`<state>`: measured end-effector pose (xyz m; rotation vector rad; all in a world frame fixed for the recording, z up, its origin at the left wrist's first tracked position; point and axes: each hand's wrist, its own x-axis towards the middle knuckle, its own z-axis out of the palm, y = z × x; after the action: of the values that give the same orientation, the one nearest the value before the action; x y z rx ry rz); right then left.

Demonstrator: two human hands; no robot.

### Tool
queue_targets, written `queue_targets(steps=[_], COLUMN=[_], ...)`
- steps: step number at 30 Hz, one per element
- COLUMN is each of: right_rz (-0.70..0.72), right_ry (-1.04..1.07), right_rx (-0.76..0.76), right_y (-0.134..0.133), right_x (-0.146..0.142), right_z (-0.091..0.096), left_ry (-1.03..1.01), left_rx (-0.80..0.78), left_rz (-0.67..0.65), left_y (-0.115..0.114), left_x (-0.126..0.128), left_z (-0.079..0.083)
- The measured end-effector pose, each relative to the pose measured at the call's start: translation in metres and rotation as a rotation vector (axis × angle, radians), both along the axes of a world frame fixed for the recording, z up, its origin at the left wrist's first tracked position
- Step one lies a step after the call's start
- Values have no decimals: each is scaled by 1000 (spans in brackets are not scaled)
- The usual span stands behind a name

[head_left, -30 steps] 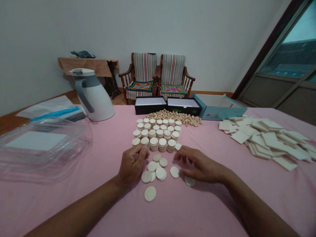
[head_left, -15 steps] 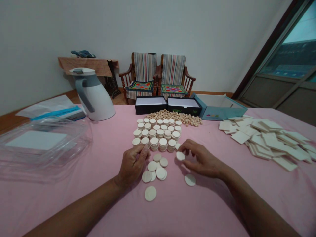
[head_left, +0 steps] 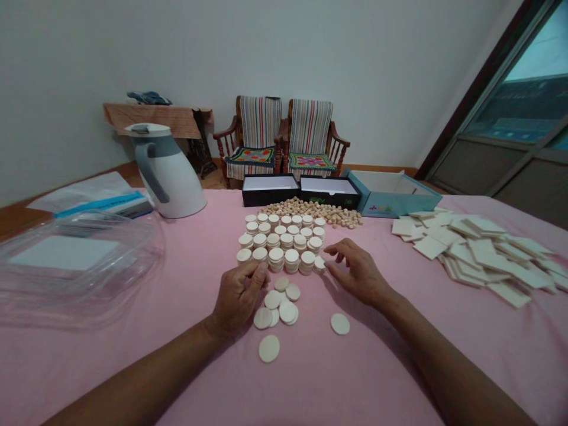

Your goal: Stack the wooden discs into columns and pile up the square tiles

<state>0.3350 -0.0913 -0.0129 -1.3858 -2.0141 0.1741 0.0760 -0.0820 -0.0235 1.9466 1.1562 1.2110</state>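
Note:
Rows of stacked pale wooden discs [head_left: 284, 239] stand on the pink tablecloth [head_left: 310, 378]. Loose discs [head_left: 279, 302] lie in front of them, with single discs at the near left [head_left: 269, 348] and near right [head_left: 340, 323]. My left hand [head_left: 237, 296] rests beside the loose discs, its fingers curled with the thumb against them; what is inside is hidden. My right hand [head_left: 355, 269] lies with its fingers apart. The fingertips touch the low stack [head_left: 318, 264] at the right end of the front row.
A heap of small wooden beads [head_left: 310, 210] lies behind the stacks, then two black boxes [head_left: 270, 188] and a blue box [head_left: 386, 192]. Square wooden tiles [head_left: 479, 248] are piled at right. A white jug [head_left: 164, 171] and a clear plastic container [head_left: 75, 260] sit at left.
My right hand picked a loose disc from the cloth, carried it up to the low stack at the front row's right end and let it go. My left hand stayed still.

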Motion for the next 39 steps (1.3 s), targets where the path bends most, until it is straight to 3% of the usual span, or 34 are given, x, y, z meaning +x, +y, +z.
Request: queue_targets(steps=[2,5,9,15,39], right_rz=[40,212,381,307,334], right_ry=[17,15,-98,-126,-55], right_rx=[5,-55,-122,-134,-90], right_y=[-4,-13,-22,-26,-28], right_x=[-3,-14,-36,-56,-60], right_z=[6,11,9,1,-8], left_ry=[-7,-9,0,11,27], left_rx=[-5,-7,18,17,4], left_rz=[-2,-12,-2,-7,-8], left_y=[0,0,0,0,3], left_x=[0,0,0,0,-1], left_z=[0,-1,0,1,-4])
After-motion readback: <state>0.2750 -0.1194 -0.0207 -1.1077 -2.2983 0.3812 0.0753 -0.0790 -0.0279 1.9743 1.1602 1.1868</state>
